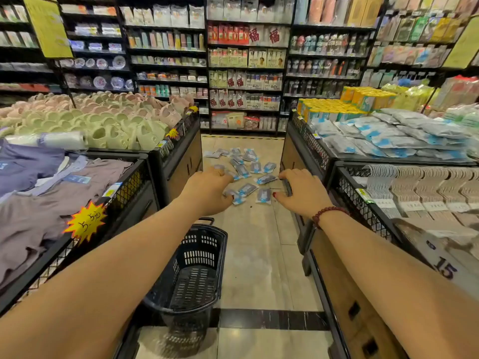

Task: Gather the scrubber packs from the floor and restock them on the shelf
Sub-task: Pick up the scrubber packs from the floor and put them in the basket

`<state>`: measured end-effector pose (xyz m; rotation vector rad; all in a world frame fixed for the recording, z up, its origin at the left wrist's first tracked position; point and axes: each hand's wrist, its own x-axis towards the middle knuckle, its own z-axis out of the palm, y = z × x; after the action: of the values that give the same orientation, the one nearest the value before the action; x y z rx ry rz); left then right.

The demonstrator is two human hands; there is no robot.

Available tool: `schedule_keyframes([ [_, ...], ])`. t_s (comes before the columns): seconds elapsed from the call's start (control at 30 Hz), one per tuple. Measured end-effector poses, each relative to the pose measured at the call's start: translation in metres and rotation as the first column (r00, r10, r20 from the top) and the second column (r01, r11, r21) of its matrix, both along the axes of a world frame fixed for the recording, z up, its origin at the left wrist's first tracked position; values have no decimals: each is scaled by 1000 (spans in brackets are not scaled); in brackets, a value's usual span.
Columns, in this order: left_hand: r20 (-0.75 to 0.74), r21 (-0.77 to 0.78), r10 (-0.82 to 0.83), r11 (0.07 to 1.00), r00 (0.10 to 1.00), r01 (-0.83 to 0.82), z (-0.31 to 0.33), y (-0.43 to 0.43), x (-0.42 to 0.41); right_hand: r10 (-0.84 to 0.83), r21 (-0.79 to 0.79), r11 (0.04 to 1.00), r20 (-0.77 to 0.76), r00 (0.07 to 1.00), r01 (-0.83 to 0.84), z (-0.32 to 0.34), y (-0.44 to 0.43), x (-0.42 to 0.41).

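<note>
- Head view looks down an aisle where the scrubber packs (243,172) lie scattered on the tiled floor (259,244), between the two display bins and short of the far shelving's foot.
- Both arms stretch forward. The left hand (207,190) has its fingers curled downward, loosely bunched; the right hand (300,191) likewise droops with fingers bent together. Neither pinches anything that I can see, though both overlap the packs in view, so contact cannot be told.
- My judgement: the step in hand is the approach, before any pack is lifted.
- To do it well, I would crouch close, sweep several packs into a stack by their flat faces, and drop them in the black basket (191,270), which stands on the floor near the left bin's front corner.
- The packs look flat, pouch-like, glossy plastic with grey pads and blue print; likely slippery, so grip across the seam edge.
- Matching packs (404,141) lie heaped on the right display shelf (326,156), behind its black mesh front edge.
- The basket is rigid slotted plastic.
</note>
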<state>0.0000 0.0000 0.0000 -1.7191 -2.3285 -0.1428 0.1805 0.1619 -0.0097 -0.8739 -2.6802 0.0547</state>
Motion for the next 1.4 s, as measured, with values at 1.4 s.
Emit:
schedule_keyframes([
  [1.4,352,-286,302,936,886,-205,-171,616,-384,26,-397,916,190,981,53,-164,640,-378],
])
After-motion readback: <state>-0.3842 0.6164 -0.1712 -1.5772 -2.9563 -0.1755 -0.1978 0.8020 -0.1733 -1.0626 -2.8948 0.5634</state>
